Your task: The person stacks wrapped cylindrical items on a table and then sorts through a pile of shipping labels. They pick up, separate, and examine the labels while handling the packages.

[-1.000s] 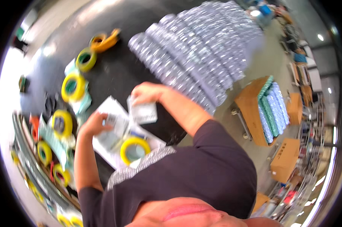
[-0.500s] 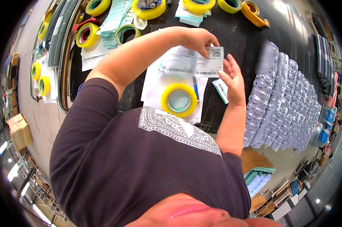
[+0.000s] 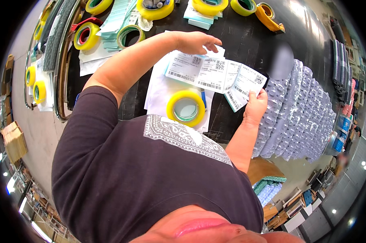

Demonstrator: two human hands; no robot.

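Observation:
A strip of white printed labels (image 3: 212, 76), folded in zigzag creases, stretches across the middle of the work table. My right hand (image 3: 255, 107) pinches its right end between thumb and fingers. Above the strip's far left part is my left hand (image 3: 196, 43), fingers stretched and apart, with nothing seen in it. White paper sheets (image 3: 155, 91) lie under the strip's left part. On them rests a yellow roll of tape (image 3: 185, 108), beside a blue pen-like thing (image 3: 204, 100) mostly hidden by the roll. Another label (image 3: 234, 101) shows beneath the strip's right end.
Bubble-wrapped grey rolls (image 3: 298, 109) stand in a row on the right. Along the table's far side lie more tape rolls (image 3: 209, 6), a yellow tape dispenser (image 3: 270, 18) and stacks of pale green labels (image 3: 114, 24). A metal-framed rack (image 3: 61, 81) stands at the left.
My right hand has closed on the strip's right end and drawn it out rightward, so more labels show unfolded. My left hand has let go and shifted left.

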